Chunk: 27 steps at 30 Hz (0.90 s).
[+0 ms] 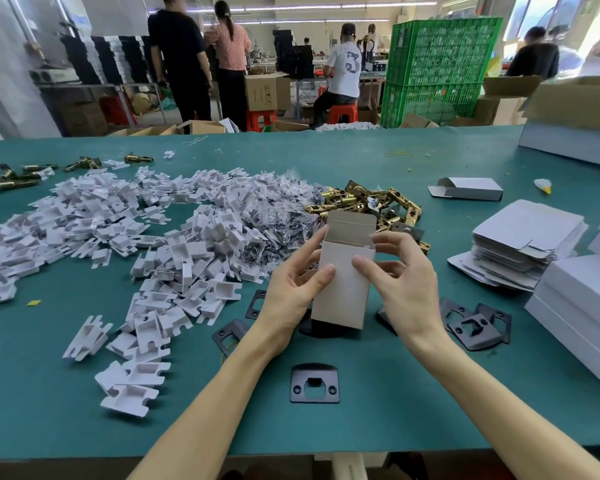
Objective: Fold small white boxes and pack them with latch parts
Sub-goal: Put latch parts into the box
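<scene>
A: Where is the box?
B: A small white box [343, 285] is held upright above the green surface [395, 417], near its front middle. The top flap is stood open at the back.
A: Left hand?
B: The left hand [291, 292] is wrapped round the box's left side. Its grip is closed on the box, with the thumb pressed to the front face.
A: Right hand?
B: The right hand [404, 282] is set at the right side. The box is pinched in its grip, thumb on the front, forefinger curled at the open top edge.
A: Latch parts?
B: A heap of brass latches [371, 202] is seen just behind the box. One black plate [314, 384] is laid flat nearer the front edge. More black plates [475, 325] are piled to the right.
A: Anything else noted?
B: White inserts [187, 254] are spread in a wide heap on the left, with small clear bags [278, 216] beside them. A stack of flat boxes [523, 237] is placed at right. One folded box [468, 189] is laid on its side behind that stack.
</scene>
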Available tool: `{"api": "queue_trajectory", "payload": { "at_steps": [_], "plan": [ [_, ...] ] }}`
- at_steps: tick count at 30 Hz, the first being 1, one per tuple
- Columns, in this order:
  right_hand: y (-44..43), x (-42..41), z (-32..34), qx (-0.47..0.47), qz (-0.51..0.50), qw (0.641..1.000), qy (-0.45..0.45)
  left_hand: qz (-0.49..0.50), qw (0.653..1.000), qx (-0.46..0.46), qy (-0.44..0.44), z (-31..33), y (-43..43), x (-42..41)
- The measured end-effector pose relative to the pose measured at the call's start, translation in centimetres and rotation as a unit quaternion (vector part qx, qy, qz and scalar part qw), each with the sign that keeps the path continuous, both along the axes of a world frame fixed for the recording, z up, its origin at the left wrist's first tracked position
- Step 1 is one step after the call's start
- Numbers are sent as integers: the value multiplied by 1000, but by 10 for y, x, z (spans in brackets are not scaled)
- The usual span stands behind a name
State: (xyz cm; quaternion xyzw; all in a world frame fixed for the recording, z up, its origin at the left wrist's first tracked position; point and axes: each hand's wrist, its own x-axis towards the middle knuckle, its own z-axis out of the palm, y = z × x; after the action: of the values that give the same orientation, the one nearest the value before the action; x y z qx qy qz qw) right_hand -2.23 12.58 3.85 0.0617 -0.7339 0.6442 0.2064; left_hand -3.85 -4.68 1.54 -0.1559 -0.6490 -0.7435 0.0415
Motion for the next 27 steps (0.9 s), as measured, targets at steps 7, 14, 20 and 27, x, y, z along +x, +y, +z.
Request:
{"api": "queue_trajectory", "payload": {
  "at_steps": [7,14,20,27],
  "plan": [
    [-1,11,-10,-39,19,999,-8,22,999,5,-31,3,0,5],
    [0,17,-32,-162,36,983,-75,-2,998,-20,-52,2,3,7],
    [-4,16,-35,-138,57,987,-66,-33,996,1,-77,1,1,7],
    [-8,19,-34,-118,92,986,-67,-20,999,29,-39,0,2,4]
  ]
}}
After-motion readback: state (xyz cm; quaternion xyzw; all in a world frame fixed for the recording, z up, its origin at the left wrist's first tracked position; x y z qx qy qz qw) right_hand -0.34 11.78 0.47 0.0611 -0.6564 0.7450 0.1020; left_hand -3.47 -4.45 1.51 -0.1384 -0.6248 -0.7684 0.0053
